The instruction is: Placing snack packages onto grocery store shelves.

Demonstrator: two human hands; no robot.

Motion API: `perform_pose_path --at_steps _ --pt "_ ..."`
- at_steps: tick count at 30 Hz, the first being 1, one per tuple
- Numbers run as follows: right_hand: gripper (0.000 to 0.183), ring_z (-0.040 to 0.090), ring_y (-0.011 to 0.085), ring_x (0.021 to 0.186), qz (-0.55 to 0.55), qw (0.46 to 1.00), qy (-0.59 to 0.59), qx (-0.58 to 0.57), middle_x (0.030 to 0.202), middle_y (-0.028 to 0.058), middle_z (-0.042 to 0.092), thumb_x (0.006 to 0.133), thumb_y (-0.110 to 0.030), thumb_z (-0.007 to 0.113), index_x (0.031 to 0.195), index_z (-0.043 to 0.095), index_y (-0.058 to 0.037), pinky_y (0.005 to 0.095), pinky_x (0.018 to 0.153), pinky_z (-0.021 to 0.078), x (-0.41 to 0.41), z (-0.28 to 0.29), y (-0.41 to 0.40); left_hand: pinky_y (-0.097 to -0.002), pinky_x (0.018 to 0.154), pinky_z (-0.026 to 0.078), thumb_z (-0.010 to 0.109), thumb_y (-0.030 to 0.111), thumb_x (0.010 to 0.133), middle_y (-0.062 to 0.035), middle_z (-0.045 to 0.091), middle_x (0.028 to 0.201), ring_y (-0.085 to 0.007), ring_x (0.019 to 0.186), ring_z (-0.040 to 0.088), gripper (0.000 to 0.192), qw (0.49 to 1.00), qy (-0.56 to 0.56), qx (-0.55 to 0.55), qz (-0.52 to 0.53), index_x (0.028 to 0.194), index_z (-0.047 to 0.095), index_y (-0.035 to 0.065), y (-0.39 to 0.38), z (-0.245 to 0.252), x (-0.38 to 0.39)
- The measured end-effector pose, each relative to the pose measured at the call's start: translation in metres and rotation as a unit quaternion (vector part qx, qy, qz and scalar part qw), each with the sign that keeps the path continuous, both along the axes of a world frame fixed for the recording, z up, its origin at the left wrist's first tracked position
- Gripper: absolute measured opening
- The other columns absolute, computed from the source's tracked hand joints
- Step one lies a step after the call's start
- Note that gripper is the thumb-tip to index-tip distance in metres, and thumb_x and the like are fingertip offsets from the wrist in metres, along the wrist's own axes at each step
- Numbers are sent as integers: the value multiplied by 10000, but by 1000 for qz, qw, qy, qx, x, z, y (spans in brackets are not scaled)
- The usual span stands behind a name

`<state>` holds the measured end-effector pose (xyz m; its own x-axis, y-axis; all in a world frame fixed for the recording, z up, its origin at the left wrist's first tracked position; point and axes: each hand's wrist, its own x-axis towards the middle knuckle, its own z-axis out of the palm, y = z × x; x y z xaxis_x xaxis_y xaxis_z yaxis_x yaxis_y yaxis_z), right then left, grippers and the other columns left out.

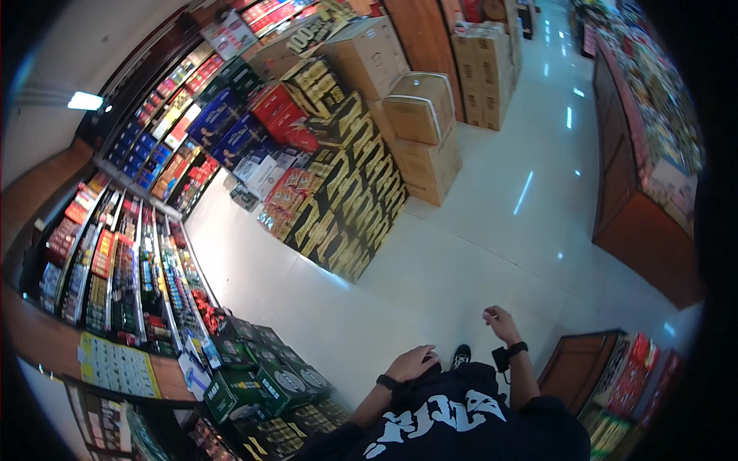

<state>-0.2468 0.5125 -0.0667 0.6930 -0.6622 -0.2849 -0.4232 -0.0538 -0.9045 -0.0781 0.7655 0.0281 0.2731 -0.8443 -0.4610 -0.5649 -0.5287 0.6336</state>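
Note:
My left hand (410, 364) is at the bottom middle in front of my dark shirt, its fingers bent over a small dark thing that I cannot make out. My right hand (500, 322) hangs in the air above the pale tiled floor (450, 265), fingers curled, with nothing visible in it. Each wrist wears a black band (517, 348), and a small black box (500, 359) with a cable hangs beside the right one. One black shoe (461, 355) shows between my hands. Nearest to my left hand are stacked green cartons (282, 380).
A tall stack of black and yellow cartons (346, 230) stands ahead, with brown cardboard boxes (424, 106) beside it. Stocked shelves (127, 271) line the left. A wooden display counter (640, 236) is at right; a low wooden cabinet (579, 360) is near my right arm.

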Motion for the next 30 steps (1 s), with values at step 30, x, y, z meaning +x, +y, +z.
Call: perform_pose_path --at_steps 30 --pt "489 665 300 955 330 923 186 -63 1029 155 697 894 -451 623 1171 625 -49 383 846 517 361 24 -172 -365 889 498 560 346 962 -179 616 1197 -278 1016 637 457 955 129 -195 182 1275 534 14 -185 4 335"
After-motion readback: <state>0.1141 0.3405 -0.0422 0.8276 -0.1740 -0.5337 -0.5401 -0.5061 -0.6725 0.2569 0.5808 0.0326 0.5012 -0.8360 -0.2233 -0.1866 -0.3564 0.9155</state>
